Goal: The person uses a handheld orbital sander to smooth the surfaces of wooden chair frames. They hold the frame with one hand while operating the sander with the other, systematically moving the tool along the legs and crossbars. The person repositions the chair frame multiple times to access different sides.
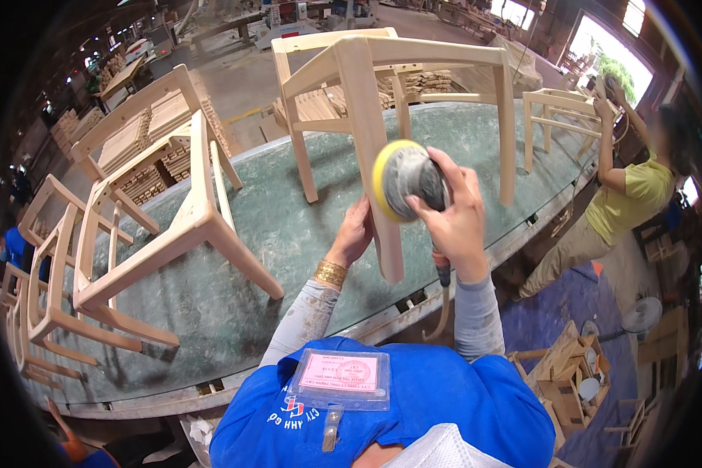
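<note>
Right hand (pixel 454 214) gripped a sander (pixel 407 181) against the chair (pixel 382 86) leg; left hand (pixel 354 232) clamped that leg, on the table (pixel 288 226).

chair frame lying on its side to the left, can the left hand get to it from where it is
Probably yes: the left hand grips the leg of the upright chair frame, and only bare green tabletop lies between it and the tipped chair frame.

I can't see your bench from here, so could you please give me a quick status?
Right hand grips sander, pad on chair leg. Left hand steadies that leg. Nothing in the way.
</note>
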A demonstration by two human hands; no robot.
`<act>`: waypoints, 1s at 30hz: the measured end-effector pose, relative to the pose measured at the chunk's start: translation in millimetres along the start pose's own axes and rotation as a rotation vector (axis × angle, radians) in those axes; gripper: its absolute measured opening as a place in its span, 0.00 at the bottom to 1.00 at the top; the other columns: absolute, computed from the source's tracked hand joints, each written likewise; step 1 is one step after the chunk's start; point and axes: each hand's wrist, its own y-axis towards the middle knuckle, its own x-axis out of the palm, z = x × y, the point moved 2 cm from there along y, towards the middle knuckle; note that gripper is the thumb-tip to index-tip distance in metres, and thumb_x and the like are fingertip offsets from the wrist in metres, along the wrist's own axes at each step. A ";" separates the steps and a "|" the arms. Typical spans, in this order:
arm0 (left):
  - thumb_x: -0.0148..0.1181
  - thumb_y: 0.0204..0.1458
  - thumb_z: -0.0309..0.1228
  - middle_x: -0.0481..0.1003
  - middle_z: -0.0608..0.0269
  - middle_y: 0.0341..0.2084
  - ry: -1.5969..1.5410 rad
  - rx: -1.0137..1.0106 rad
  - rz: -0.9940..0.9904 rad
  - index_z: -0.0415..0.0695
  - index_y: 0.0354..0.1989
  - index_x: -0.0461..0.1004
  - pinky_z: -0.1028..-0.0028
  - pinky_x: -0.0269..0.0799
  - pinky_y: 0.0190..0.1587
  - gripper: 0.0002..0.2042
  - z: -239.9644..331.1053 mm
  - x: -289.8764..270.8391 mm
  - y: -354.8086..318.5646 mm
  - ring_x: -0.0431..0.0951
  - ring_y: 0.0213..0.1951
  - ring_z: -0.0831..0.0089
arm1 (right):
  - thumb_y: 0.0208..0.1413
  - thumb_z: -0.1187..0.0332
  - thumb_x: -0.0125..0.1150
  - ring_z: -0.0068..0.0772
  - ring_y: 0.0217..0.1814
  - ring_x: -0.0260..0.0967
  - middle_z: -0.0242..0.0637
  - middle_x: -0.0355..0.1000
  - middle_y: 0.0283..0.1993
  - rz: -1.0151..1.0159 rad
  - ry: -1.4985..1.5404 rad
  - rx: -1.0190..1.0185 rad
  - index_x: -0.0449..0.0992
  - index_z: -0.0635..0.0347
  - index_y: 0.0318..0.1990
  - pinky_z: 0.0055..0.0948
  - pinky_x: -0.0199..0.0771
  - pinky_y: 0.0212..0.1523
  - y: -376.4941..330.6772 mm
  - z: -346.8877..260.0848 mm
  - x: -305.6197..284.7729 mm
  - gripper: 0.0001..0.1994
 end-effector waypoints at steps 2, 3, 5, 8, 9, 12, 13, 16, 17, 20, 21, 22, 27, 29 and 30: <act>0.40 0.64 0.40 0.67 0.65 0.54 -0.010 -0.024 -0.017 0.43 0.61 0.59 0.71 0.61 0.57 0.21 -0.8 0.5 -1.6 0.67 0.54 0.75 | 0.38 0.71 0.69 0.51 0.46 0.69 0.46 0.64 0.45 0.028 -0.039 -0.044 0.67 0.37 0.56 0.40 0.73 0.45 13.5 -6.4 12.1 0.33; 0.40 0.64 0.41 0.66 0.65 0.54 -0.017 -0.041 -0.023 0.43 0.61 0.58 0.70 0.61 0.58 0.21 -1.2 0.1 -2.8 0.67 0.54 0.75 | 0.38 0.71 0.69 0.51 0.46 0.69 0.47 0.64 0.46 0.047 -0.031 -0.028 0.67 0.37 0.56 0.40 0.73 0.45 18.9 -10.0 17.2 0.33; 0.40 0.64 0.40 0.66 0.65 0.55 -0.018 -0.053 -0.030 0.43 0.62 0.58 0.70 0.62 0.57 0.22 -0.1 0.0 -4.9 0.67 0.54 0.75 | 0.38 0.71 0.69 0.52 0.47 0.69 0.48 0.64 0.47 0.079 -0.018 -0.004 0.67 0.37 0.56 0.40 0.74 0.44 26.2 -18.1 24.9 0.33; 0.40 0.64 0.40 0.66 0.65 0.54 0.000 -0.051 -0.039 0.43 0.62 0.57 0.70 0.62 0.57 0.22 4.2 0.6 -2.5 0.67 0.54 0.75 | 0.39 0.70 0.68 0.52 0.42 0.70 0.48 0.62 0.47 0.094 -0.075 -0.085 0.66 0.36 0.57 0.41 0.75 0.41 13.5 -8.7 24.9 0.34; 0.40 0.64 0.40 0.66 0.65 0.54 0.000 -0.052 -0.039 0.43 0.62 0.57 0.70 0.63 0.57 0.22 5.9 0.9 -1.3 0.67 0.54 0.74 | 0.39 0.70 0.68 0.52 0.41 0.71 0.47 0.61 0.46 0.092 -0.094 -0.118 0.65 0.36 0.57 0.41 0.75 0.41 9.7 -8.5 25.0 0.33; 0.40 0.64 0.40 0.66 0.65 0.54 -0.008 -0.046 -0.048 0.43 0.62 0.57 0.70 0.62 0.57 0.22 4.4 -1.3 -1.2 0.67 0.54 0.74 | 0.39 0.70 0.69 0.48 0.44 0.70 0.44 0.63 0.47 0.041 -0.102 0.005 0.66 0.39 0.57 0.40 0.73 0.45 24.3 -26.9 26.5 0.33; 0.40 0.64 0.40 0.66 0.65 0.54 -0.009 -0.038 -0.061 0.43 0.62 0.57 0.70 0.62 0.57 0.22 6.1 -1.5 0.2 0.67 0.54 0.74 | 0.38 0.71 0.70 0.46 0.46 0.70 0.43 0.64 0.47 0.032 -0.099 0.059 0.67 0.40 0.57 0.39 0.73 0.46 31.2 -30.4 27.0 0.33; 0.40 0.64 0.40 0.66 0.65 0.54 0.015 -0.030 -0.063 0.43 0.63 0.57 0.69 0.62 0.57 0.22 5.9 0.4 -0.9 0.67 0.54 0.74 | 0.40 0.70 0.69 0.49 0.44 0.70 0.44 0.63 0.45 0.065 -0.088 -0.017 0.66 0.40 0.57 0.41 0.72 0.44 21.1 -17.7 25.8 0.32; 0.40 0.64 0.40 0.66 0.65 0.54 0.018 -0.018 -0.062 0.43 0.63 0.57 0.69 0.62 0.57 0.22 6.8 0.9 0.1 0.67 0.54 0.74 | 0.40 0.70 0.69 0.49 0.43 0.70 0.45 0.63 0.45 0.076 -0.087 -0.054 0.66 0.40 0.57 0.41 0.72 0.43 17.4 -15.9 25.1 0.32; 0.40 0.64 0.40 0.66 0.65 0.54 0.017 -0.031 -0.074 0.43 0.62 0.57 0.69 0.62 0.57 0.22 7.7 -1.3 1.8 0.67 0.54 0.74 | 0.39 0.70 0.68 0.52 0.42 0.70 0.48 0.62 0.46 0.053 -0.118 -0.005 0.65 0.38 0.57 0.41 0.74 0.43 30.5 -22.0 26.8 0.33; 0.40 0.63 0.40 0.66 0.65 0.54 0.017 -0.041 -0.073 0.43 0.62 0.58 0.69 0.62 0.58 0.22 6.6 -2.1 1.3 0.66 0.54 0.74 | 0.39 0.70 0.68 0.53 0.42 0.70 0.49 0.62 0.46 0.046 -0.132 0.018 0.65 0.37 0.58 0.41 0.74 0.44 36.1 -24.6 26.5 0.34; 0.40 0.63 0.41 0.66 0.66 0.54 0.020 -0.049 -0.073 0.43 0.62 0.58 0.69 0.62 0.58 0.22 8.3 -2.1 1.5 0.66 0.54 0.74 | 0.39 0.70 0.68 0.53 0.42 0.71 0.49 0.62 0.46 0.028 -0.116 0.046 0.64 0.37 0.58 0.42 0.74 0.44 38.0 -24.8 26.5 0.34; 0.41 0.63 0.41 0.66 0.66 0.54 0.008 -0.063 -0.056 0.43 0.62 0.58 0.69 0.62 0.57 0.22 8.5 -1.7 -0.1 0.67 0.54 0.74 | 0.39 0.71 0.69 0.48 0.43 0.70 0.45 0.63 0.44 0.042 -0.142 -0.021 0.65 0.39 0.58 0.41 0.72 0.44 26.9 -24.6 27.0 0.34; 0.41 0.63 0.41 0.67 0.65 0.53 0.017 -0.054 -0.077 0.42 0.61 0.59 0.69 0.62 0.57 0.22 10.3 -4.3 3.3 0.67 0.53 0.74 | 0.38 0.71 0.69 0.46 0.44 0.70 0.44 0.63 0.44 0.039 -0.147 0.054 0.66 0.38 0.57 0.40 0.72 0.46 43.9 -31.7 30.0 0.34; 0.41 0.63 0.41 0.67 0.65 0.53 0.013 -0.053 -0.060 0.42 0.61 0.59 0.69 0.63 0.57 0.21 7.7 -4.0 1.5 0.68 0.53 0.74 | 0.38 0.71 0.69 0.47 0.44 0.69 0.44 0.63 0.44 0.042 -0.132 0.046 0.65 0.37 0.58 0.40 0.71 0.47 42.5 -28.7 28.7 0.34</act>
